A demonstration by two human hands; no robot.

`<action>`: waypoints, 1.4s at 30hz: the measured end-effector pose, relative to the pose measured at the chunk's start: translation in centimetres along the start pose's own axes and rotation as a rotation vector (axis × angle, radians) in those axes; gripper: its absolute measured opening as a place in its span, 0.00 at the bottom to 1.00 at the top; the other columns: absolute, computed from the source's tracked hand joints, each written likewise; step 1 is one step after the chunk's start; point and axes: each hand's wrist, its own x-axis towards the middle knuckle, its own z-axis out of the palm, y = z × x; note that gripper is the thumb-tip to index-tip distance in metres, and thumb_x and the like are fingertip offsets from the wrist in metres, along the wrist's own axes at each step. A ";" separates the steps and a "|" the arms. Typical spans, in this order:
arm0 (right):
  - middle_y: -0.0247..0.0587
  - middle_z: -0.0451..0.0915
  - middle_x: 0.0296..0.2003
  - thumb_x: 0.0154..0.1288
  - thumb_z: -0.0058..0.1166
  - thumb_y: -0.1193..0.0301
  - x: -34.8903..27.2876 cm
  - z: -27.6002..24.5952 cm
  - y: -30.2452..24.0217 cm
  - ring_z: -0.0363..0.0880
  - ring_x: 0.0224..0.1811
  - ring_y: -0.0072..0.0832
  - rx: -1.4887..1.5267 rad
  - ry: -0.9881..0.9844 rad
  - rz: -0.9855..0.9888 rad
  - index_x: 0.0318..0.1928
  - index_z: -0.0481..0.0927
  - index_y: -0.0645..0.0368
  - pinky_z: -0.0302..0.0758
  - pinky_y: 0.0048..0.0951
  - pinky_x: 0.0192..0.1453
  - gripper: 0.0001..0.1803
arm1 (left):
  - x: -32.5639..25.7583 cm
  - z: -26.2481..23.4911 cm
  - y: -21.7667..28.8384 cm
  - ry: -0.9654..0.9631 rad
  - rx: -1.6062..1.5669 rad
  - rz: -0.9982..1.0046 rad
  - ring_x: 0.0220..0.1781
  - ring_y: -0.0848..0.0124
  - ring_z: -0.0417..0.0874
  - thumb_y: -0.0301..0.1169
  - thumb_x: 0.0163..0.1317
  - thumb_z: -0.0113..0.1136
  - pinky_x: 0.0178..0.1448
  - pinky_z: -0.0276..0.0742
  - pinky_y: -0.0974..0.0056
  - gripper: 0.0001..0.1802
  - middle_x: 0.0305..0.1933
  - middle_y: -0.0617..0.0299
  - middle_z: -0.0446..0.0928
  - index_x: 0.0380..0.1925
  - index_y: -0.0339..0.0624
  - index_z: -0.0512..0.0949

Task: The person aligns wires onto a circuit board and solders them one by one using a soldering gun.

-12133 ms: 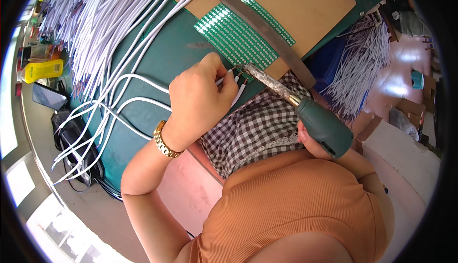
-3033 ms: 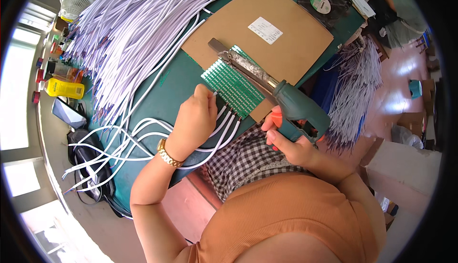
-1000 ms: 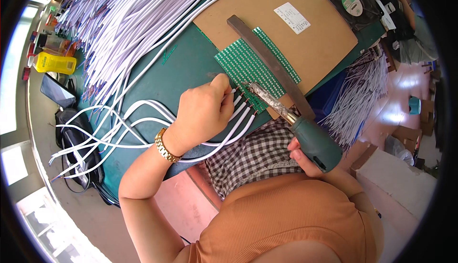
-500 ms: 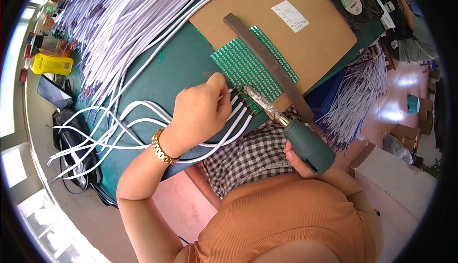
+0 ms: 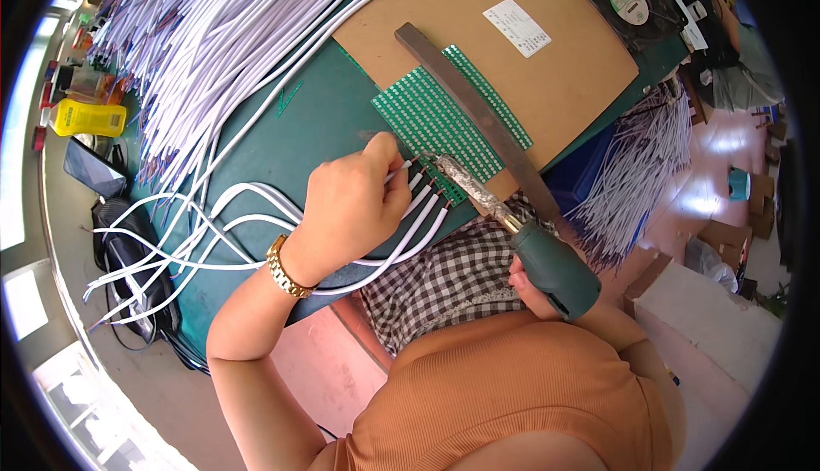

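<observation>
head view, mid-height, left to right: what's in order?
Yellow bottle → left hand pinching a white cable → green circuit board → soldering iron in the right hand → hanging white wire bundle.

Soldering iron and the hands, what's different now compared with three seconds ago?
The soldering iron has swung down, its tip now at the green board's near edge beside the white wires under the left hand. The right hand keeps its grip. Board, metal bar and cardboard stayed.

Electronics workshop (white cables (image 5: 213, 35), circuit boards (image 5: 436, 121))
</observation>
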 end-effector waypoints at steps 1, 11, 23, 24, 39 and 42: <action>0.36 0.75 0.28 0.59 0.52 0.76 0.0 -0.4 -0.2 0.76 0.28 0.21 -0.347 -0.057 -0.075 0.34 0.74 0.61 0.72 0.23 0.33 0.03 | 0.0 0.1 -0.1 0.002 0.001 -0.005 0.17 0.57 0.75 0.23 0.52 0.58 0.22 0.69 0.59 0.07 0.19 0.54 0.75 0.26 0.39 0.69; 0.39 0.73 0.31 0.59 0.51 0.76 0.2 -1.1 0.9 0.74 0.27 0.20 -0.222 -0.006 -0.259 0.38 0.72 0.63 0.73 0.23 0.34 0.07 | 0.1 0.0 0.0 -0.001 0.000 0.017 0.18 0.53 0.76 0.24 0.52 0.56 0.22 0.70 0.55 0.05 0.16 0.51 0.73 0.27 0.40 0.69; 0.35 0.75 0.28 0.57 0.52 0.76 0.5 -1.3 0.9 0.74 0.27 0.21 -0.345 0.039 -0.347 0.37 0.74 0.61 0.71 0.23 0.33 0.06 | -0.4 0.2 0.3 0.037 0.059 0.054 0.19 0.53 0.76 0.23 0.53 0.58 0.22 0.69 0.56 0.07 0.19 0.51 0.74 0.26 0.39 0.68; 0.35 0.75 0.27 0.57 0.52 0.76 0.2 -1.0 0.9 0.74 0.27 0.21 -0.054 0.065 -0.178 0.36 0.74 0.61 0.72 0.23 0.33 0.06 | -0.4 0.3 0.4 0.042 0.059 0.070 0.19 0.53 0.76 0.23 0.54 0.57 0.22 0.69 0.55 0.07 0.20 0.50 0.74 0.26 0.38 0.68; 0.43 0.76 0.37 0.62 0.51 0.75 -0.7 -4.0 1.8 0.76 0.28 0.23 0.169 0.230 -0.238 0.48 0.71 0.61 0.76 0.27 0.35 0.13 | 8.4 -4.5 0.0 0.079 0.341 0.100 0.33 0.52 0.77 0.34 0.61 0.55 0.37 0.72 0.54 0.10 0.31 0.50 0.75 0.30 0.37 0.77; 0.46 0.77 0.40 0.63 0.51 0.74 -0.4 -3.2 1.5 0.77 0.28 0.24 0.385 0.217 -0.241 0.51 0.70 0.59 0.77 0.28 0.36 0.15 | 13.6 -3.3 -3.6 0.295 0.458 0.157 0.37 0.52 0.77 0.30 0.61 0.52 0.40 0.74 0.53 0.08 0.34 0.50 0.74 0.31 0.36 0.74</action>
